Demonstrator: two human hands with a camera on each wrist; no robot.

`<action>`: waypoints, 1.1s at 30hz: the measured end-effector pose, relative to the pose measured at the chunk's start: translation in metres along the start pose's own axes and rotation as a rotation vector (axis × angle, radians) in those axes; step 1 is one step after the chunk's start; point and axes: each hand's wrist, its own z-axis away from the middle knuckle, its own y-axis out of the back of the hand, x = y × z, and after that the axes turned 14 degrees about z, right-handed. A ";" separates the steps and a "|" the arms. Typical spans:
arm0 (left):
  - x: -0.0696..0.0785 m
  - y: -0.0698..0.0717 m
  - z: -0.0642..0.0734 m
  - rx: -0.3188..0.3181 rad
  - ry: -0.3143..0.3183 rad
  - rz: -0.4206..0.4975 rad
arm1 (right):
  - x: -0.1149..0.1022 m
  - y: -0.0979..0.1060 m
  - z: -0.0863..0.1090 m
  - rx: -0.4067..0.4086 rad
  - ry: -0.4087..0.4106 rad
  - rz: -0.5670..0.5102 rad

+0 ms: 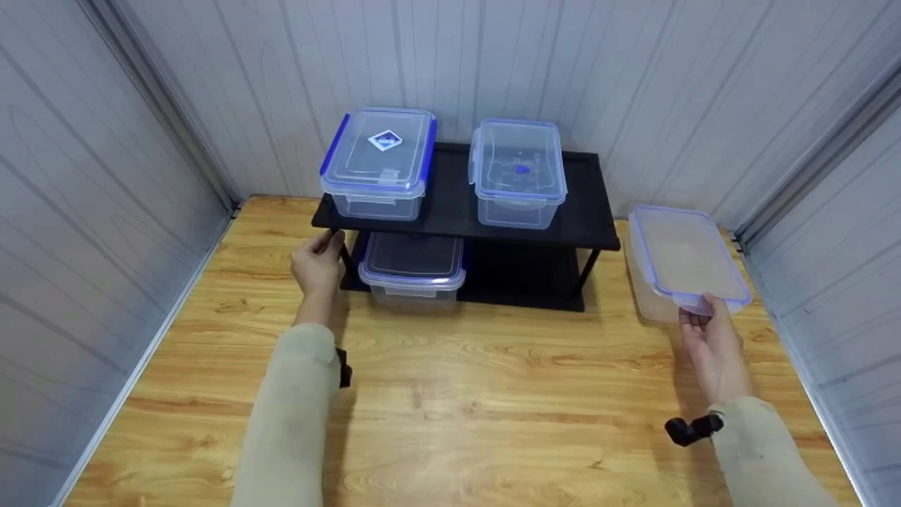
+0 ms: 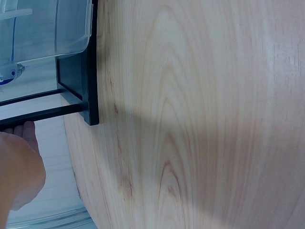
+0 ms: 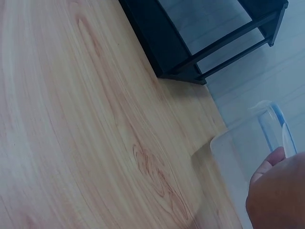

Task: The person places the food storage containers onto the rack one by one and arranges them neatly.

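My right hand holds a clear storage container by its front rim, thumb over the lid edge and fingers beneath. The container is to the right of a black two-tier rack, its near end over the table. At the rack's left front corner, my left hand grips the upright post, fingers curled at it just under the top shelf. In the left wrist view the post passes over those fingertips.
A lidded container with a label stands on the rack's top left, another container on its top right. A third container sits at left on the lower tier. Pale panel walls surround the wooden table.
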 end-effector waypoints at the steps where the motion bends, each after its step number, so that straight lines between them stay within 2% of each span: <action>1: 0.000 0.000 0.000 0.002 -0.001 -0.001 | 0.000 0.001 0.001 -0.002 0.001 0.004; 10: -0.001 -0.001 0.001 -0.005 -0.005 -0.008 | 0.001 0.014 0.005 -0.049 0.012 0.034; 12: 0.000 -0.001 0.001 -0.006 0.000 -0.020 | 0.002 0.018 0.009 -0.064 0.024 0.082; 15: 0.000 -0.001 0.001 -0.007 0.006 -0.025 | 0.004 0.026 0.017 -0.080 0.040 0.228; 20: 0.000 0.000 0.000 -0.009 0.006 0.000 | 0.006 0.035 0.027 -0.049 0.030 0.196; 22: 0.000 0.000 0.000 -0.007 -0.003 0.001 | 0.006 0.036 0.028 0.000 0.011 0.089; 24: 0.000 0.001 0.000 -0.005 -0.014 -0.006 | 0.007 0.038 0.029 0.051 0.005 0.073; 27: 0.000 0.001 0.000 -0.003 -0.027 -0.007 | 0.008 0.041 0.031 0.118 -0.008 -0.015; 33: -0.001 0.002 -0.001 -0.006 -0.012 0.012 | 0.009 0.050 0.045 0.043 -0.010 0.025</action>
